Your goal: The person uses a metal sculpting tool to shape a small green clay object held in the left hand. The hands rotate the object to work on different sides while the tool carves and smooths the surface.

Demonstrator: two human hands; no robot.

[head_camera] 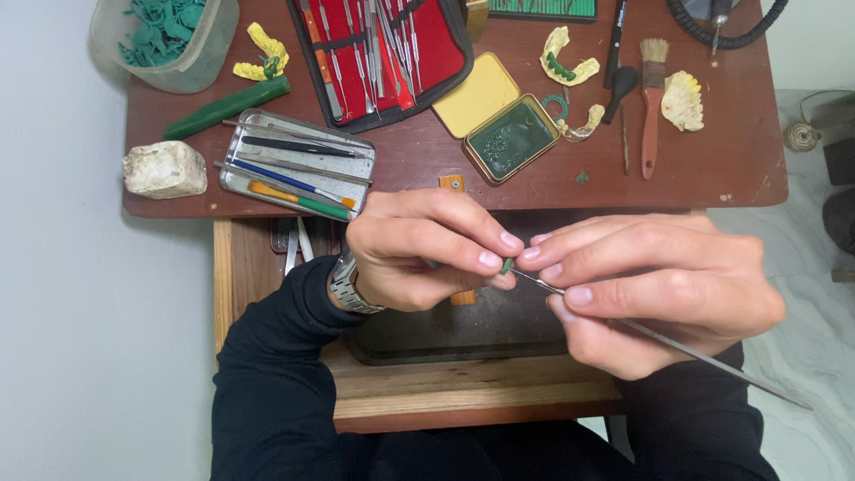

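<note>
My left hand pinches a tiny green wax piece between thumb and fingertips, a metal watch on its wrist. My right hand grips a thin metal carving tool whose tip touches the green piece; its handle runs down to the lower right. Both hands hover above a dark tray in an open wooden drawer below the brown desk.
On the desk lie a red instrument case, a metal tray of tools, a small tin of green wax, a green stick, yellow dental casts, a brush, a white stone block, and a tub of green bits.
</note>
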